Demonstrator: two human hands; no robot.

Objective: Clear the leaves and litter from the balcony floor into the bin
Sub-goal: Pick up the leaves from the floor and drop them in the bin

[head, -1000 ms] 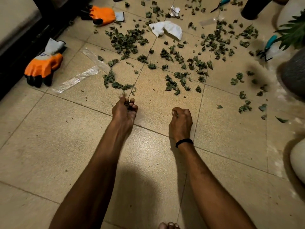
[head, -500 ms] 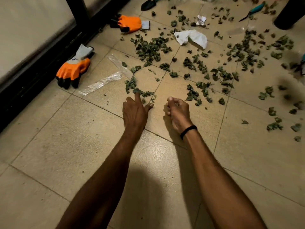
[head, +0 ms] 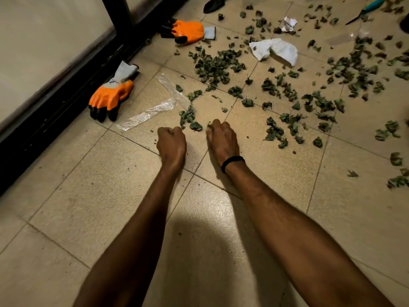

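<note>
We see a floor point(head: 88, 196) of large beige tiles with a fine speckle. Thin dark joints point(head: 66, 178) run across it in slanted lines and cut it into squares. The tiles are a little glossy: near the bottom centre one tile carries a pale shine point(head: 223, 207), and just below it lies a soft dark shadow point(head: 199, 258). Along the left side stands a pale, plain panel point(head: 44, 52); we cannot tell if it is a wall or frosted glass. At its foot a black rail point(head: 55, 114) follows the edge of the floor, and a black upright post point(head: 117, 14) rises from it at the top. The light is warm and yellowish, and it is dimmer toward the right edge.
</note>
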